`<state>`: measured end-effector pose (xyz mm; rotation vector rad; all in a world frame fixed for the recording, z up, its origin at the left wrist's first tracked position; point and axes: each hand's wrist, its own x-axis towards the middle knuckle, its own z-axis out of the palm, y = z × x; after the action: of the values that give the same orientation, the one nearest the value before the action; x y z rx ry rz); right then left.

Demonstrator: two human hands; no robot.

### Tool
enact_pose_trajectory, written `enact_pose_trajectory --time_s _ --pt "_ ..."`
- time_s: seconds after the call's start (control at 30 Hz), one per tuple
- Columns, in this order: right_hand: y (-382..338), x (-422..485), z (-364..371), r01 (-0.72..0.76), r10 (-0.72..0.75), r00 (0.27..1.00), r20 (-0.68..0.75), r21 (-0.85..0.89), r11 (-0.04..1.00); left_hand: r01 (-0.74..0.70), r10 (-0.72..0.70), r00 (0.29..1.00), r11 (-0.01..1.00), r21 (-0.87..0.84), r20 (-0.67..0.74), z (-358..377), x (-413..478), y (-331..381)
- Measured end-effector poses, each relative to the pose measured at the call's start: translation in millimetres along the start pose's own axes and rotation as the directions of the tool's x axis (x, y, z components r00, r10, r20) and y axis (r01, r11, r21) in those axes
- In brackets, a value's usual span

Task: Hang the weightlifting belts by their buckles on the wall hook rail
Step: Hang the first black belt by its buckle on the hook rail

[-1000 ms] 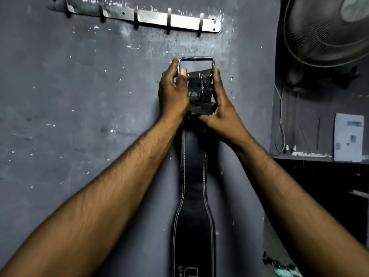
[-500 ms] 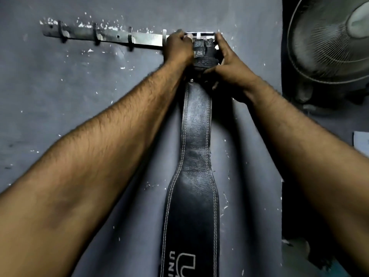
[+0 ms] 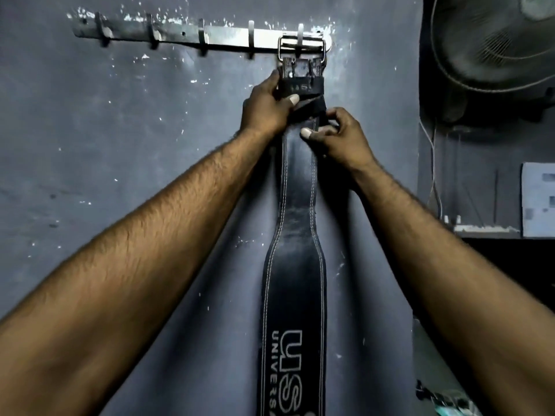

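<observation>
My left forearm is reaching up across the dark grey wall (image 3: 90, 130) toward the metal hook rail (image 3: 180, 34), which is running almost level along the top and carrying 5 hooks. The leftmost 4 hooks are standing bare. My left hand (image 3: 264, 108) is closing its grip on the left edge of the black weightlifting belt (image 3: 295, 265), just under the buckle, with the thumb pressing across the front of the loose strap end and the other fingers curling behind the leather.

The belt is hanging flat against the wall with its long axis running vertically, buckle end pointing up and the wider printed section pointing down out of view. White lettering is reading along its length near the bottom. The silver buckle (image 3: 301, 49) is sitting over the 5th, rightmost hook (image 3: 300, 37), its frame lying across the end of the rail.

My right hand (image 3: 336, 136) is holding slightly lower, on the right edge of the belt, its grip narrow, thumb and fingertips pinching the strap below the keeper loop.

A fan (image 3: 492, 40) is standing to the right of the wall.
</observation>
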<state>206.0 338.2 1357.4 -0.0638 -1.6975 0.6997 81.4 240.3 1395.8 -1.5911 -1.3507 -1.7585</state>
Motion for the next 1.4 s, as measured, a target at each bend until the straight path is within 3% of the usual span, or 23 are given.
enact_pose_trajectory --time_s 0.2,0.37,0.47,0.53,0.7,0.83,0.93,1.03,1.17,1.27,1.4 --pt "29 -76 5 -0.238 0.237 0.970 -0.049 -0.002 0.971 0.099 -0.107 0.973 0.994 0.046 0.205 -1 -78 -40" --pt "51 -150 9 -0.351 0.359 0.928 0.100 -0.083 0.933 0.160 -0.157 0.945 0.987 0.013 0.289 7 -173 -76" --pt "63 -180 7 -0.439 0.462 0.881 0.097 -0.191 0.878 0.224 -0.206 0.900 0.975 -0.002 0.384 8 -229 -86" --pt "68 -194 7 -0.490 0.530 0.846 0.057 -0.311 0.815 0.285 -0.294 0.852 0.955 0.086 0.434 10 -255 -90" --pt "66 -207 20 -0.440 0.435 0.888 -0.149 -0.551 0.709 0.321 -0.387 0.885 0.909 0.265 0.257 19 -277 -89" --pt "66 -222 21 -0.457 0.487 0.866 -0.114 -0.577 0.677 0.293 -0.341 0.907 0.932 0.212 0.246 14 -288 -97" --pt "78 -249 22 -0.448 0.546 0.835 -0.063 -0.654 0.610 0.244 -0.326 0.902 0.926 0.287 0.282 16 -311 -104" --pt "83 -261 29 -0.445 0.501 0.854 -0.139 -0.694 0.566 0.242 -0.333 0.919 0.900 0.363 0.212 21 -321 -105" --pt "78 -271 32 -0.451 0.477 0.864 -0.159 -0.665 0.595 0.256 -0.331 0.919 0.914 0.314 0.215 17 -334 -108" --pt "93 -303 33 -0.485 0.552 0.826 -0.115 -0.644 0.592 0.277 -0.383 0.883 0.892 0.358 0.272 20 -369 -113" --pt "101 -322 39 -0.476 0.480 0.856 -0.193 -0.656 0.585 0.314 -0.385 0.902 0.896 0.315 0.197 26 -382 -119"
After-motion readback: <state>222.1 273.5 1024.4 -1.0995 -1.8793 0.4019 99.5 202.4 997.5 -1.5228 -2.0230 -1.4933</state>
